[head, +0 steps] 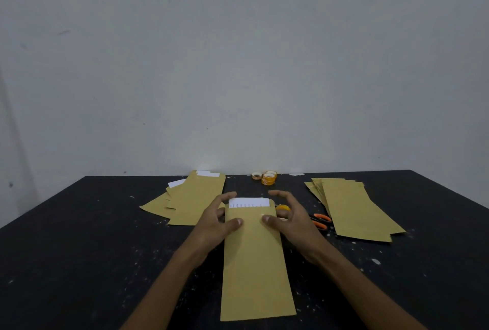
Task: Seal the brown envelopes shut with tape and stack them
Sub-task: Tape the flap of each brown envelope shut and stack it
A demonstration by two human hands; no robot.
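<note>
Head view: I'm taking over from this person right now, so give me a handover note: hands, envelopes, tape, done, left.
Left hand: thumb presses the centre envelope, fingers arched at its left edge.
Right hand: thumb on the same envelope, fingers arched, holding nothing.
White paper sticks out of its open top; no tape visible on it.
Left pile: paper showing, apparently unsealed. Right pile: none showing, probably done.
Tape rolls at the far edge; spare roll and scissors by the right hand.
Left to do: close, tape and stack this one, then the left pile.
</note>
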